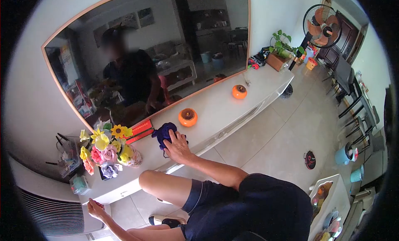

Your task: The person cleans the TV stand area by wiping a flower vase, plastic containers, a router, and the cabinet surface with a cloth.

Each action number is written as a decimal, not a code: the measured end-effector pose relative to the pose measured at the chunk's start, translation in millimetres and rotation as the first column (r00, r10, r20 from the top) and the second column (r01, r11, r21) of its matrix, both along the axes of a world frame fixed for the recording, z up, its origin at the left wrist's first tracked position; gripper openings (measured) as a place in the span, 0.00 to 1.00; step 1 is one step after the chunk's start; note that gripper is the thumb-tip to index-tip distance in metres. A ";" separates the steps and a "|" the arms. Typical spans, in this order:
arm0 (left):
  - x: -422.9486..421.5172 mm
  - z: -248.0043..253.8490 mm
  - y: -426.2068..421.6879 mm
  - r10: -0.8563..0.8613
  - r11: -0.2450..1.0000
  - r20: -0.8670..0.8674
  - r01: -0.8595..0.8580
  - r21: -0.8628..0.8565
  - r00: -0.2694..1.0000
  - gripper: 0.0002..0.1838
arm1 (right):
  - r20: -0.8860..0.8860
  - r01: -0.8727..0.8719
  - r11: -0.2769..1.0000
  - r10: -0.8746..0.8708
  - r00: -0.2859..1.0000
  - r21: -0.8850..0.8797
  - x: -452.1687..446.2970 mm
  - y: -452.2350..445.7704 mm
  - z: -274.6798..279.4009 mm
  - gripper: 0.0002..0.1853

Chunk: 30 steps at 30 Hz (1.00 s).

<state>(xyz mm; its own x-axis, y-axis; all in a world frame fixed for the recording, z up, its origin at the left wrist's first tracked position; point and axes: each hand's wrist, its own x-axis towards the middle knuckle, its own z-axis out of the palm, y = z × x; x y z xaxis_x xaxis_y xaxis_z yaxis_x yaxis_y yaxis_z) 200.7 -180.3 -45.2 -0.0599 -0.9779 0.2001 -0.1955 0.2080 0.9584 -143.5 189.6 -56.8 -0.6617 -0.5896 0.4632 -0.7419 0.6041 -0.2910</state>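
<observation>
My right hand [178, 148] lies palm down on a bunched dark blue cloth [163, 135], its fingers spread and gripping the fabric. The cloth rests on the white TV cabinet [216, 128], beside an orange persimmon-shaped jar [188, 117] with a brown lid. Low on the left, my left hand [96, 210] is closed around a small red thing [99, 204], mostly hidden by the fingers. It hangs in front of the cabinet's near left end. Between the hands stands a vase of artificial flowers [109, 151].
A red box [139, 132] lies behind the cloth. Farther along the cabinet are a second orange jar [239, 91] and a potted plant [282, 49]. A large TV [166, 41] rises behind, reflecting a person. A standing fan [322, 26] and chairs [347, 81] are at right.
</observation>
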 end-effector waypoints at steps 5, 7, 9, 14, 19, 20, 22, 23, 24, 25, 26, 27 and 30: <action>0.6 -0.9 1.0 -0.010 0.999 0.002 0.010 -0.038 1.000 0.24 | 0.031 0.011 1.000 -0.012 0.999 0.023 0.3 -0.3 1.2 0.21; 1.3 -0.6 1.2 -0.019 0.999 -0.008 0.019 -0.042 1.000 0.24 | 0.034 0.011 1.000 -0.012 0.999 0.030 0.9 -0.9 2.2 0.21; 0.6 0.2 2.6 -0.019 0.999 -0.018 0.018 -0.044 1.000 0.24 | 0.035 0.013 0.999 -0.015 0.999 0.038 0.8 -0.6 2.3 0.21; 1.7 2.2 2.9 0.016 0.997 0.077 -0.010 -0.079 0.997 0.24 | 0.019 0.006 1.000 -0.007 1.000 0.024 -0.1 -0.5 0.2 0.21; 4.3 -6.3 -5.4 -0.004 0.999 0.034 0.006 -0.044 0.999 0.25 | 0.016 0.006 1.000 -0.006 1.000 0.015 -0.1 -0.5 0.2 0.21; 4.7 -7.3 -6.6 -0.007 0.999 0.031 0.009 -0.037 0.999 0.25 | 0.025 0.003 1.000 -0.003 1.000 0.017 0.0 0.0 0.7 0.21; 1.4 -3.3 -1.7 0.002 0.999 0.034 -0.001 -0.047 0.999 0.25 | 0.033 0.001 1.000 -0.001 0.999 0.017 0.1 -0.3 0.8 0.21; 0.7 -1.9 0.1 0.008 0.999 0.034 -0.006 -0.051 0.999 0.25 | 0.031 0.002 1.000 -0.003 1.000 0.017 0.0 -0.6 0.9 0.21; 2.5 -2.2 -1.2 0.002 0.999 0.047 0.001 -0.045 0.999 0.25 | 0.028 0.004 1.000 -0.004 1.000 0.017 -0.1 -1.0 0.0 0.21; 4.3 -2.9 -3.4 -0.005 0.999 0.060 0.007 -0.039 0.998 0.25 | 0.016 0.005 1.000 -0.005 1.000 0.013 -0.4 -1.2 -0.8 0.21; 5.5 -3.8 -4.8 -0.012 0.999 0.072 0.014 -0.032 0.997 0.25 | 0.003 0.007 1.000 -0.007 1.000 0.009 -0.9 -1.4 -1.5 0.21; 4.9 -3.2 -3.8 0.000 0.999 0.078 0.004 -0.046 0.997 0.25 | -0.009 0.008 1.000 -0.008 1.000 0.005 -1.1 -1.7 -2.1 0.21; 1.8 -3.7 -2.9 0.021 0.998 0.064 -0.017 -0.056 0.998 0.24 | -0.062 0.015 1.000 -0.016 0.998 -0.014 -0.5 -1.5 -0.3 0.20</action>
